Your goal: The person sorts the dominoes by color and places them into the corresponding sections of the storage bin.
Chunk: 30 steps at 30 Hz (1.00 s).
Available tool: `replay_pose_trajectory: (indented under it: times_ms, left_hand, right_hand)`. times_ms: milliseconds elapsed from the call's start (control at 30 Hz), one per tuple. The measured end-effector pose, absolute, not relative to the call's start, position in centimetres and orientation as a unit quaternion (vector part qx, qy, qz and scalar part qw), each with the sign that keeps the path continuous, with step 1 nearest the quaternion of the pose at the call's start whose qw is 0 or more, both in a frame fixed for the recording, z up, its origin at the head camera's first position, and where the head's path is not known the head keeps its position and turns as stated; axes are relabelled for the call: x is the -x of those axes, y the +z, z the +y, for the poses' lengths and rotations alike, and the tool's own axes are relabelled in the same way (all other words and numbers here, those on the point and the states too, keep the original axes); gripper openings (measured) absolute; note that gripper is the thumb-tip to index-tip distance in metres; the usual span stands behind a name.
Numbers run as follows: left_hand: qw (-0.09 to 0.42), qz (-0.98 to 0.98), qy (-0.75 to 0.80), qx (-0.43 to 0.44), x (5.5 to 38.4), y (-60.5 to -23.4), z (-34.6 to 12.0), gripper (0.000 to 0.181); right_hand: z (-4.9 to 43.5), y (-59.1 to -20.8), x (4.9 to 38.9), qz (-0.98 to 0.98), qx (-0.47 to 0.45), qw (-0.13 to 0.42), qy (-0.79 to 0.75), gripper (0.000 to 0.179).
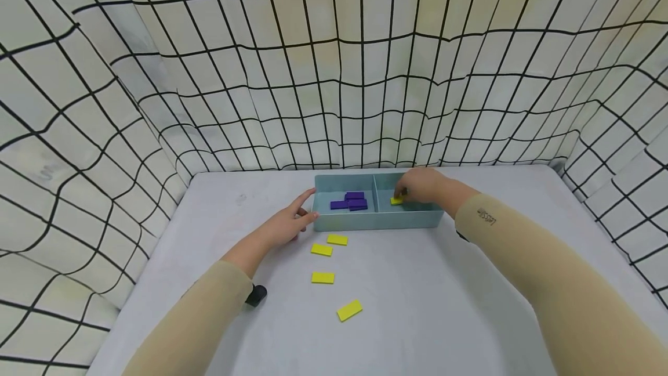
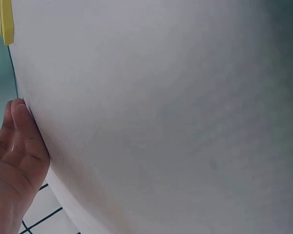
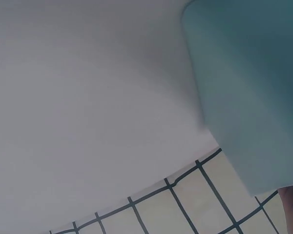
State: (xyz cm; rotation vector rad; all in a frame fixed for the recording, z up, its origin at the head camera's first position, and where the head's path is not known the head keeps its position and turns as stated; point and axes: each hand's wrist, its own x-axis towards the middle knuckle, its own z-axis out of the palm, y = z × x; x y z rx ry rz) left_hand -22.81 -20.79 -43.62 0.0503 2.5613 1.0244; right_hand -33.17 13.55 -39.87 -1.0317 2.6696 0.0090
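A light blue two-compartment box point(image 1: 376, 222) stands at the back of the white table. Inside its right compartment, the fingertips of my right hand point(image 1: 423, 185) pinch a small yellow tile point(image 1: 396, 201). At the box's left end is my left hand point(image 1: 286, 222), its index finger and thumb stretched out to touch the box. Several purple tiles point(image 1: 339, 205) lie piled in the left compartment. The left wrist view shows the left hand point(image 2: 17, 156) with extended fingers against the box wall. Only a sliver of the right hand appears in the right wrist view, beside the box point(image 3: 234, 122).
In front of the box, several yellow tiles lie scattered on the table: two near the box point(image 1: 337, 239), point(image 1: 321, 249), then one tile point(image 1: 323, 278) and an angled tile point(image 1: 349, 310) closer to me. White walls with black netting point(image 1: 339, 80) border the table point(image 1: 417, 306).
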Motion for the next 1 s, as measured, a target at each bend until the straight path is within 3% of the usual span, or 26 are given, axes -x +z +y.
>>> replay_pose_trajectory:
  times_ms: [433,1000]
  left_hand:
    - [0.189,0.912,0.364,-0.016,22.7,-43.7,-20.8,0.071]
    - [0.191,0.912,0.362,-0.022,22.9,-43.8,-21.0,0.070]
  right_hand:
    - [13.5,-39.6,33.0,0.932,0.330,0.147,-0.035,0.031]
    - [12.7,-36.8,30.1,0.927,0.326,0.112,-0.147,0.030]
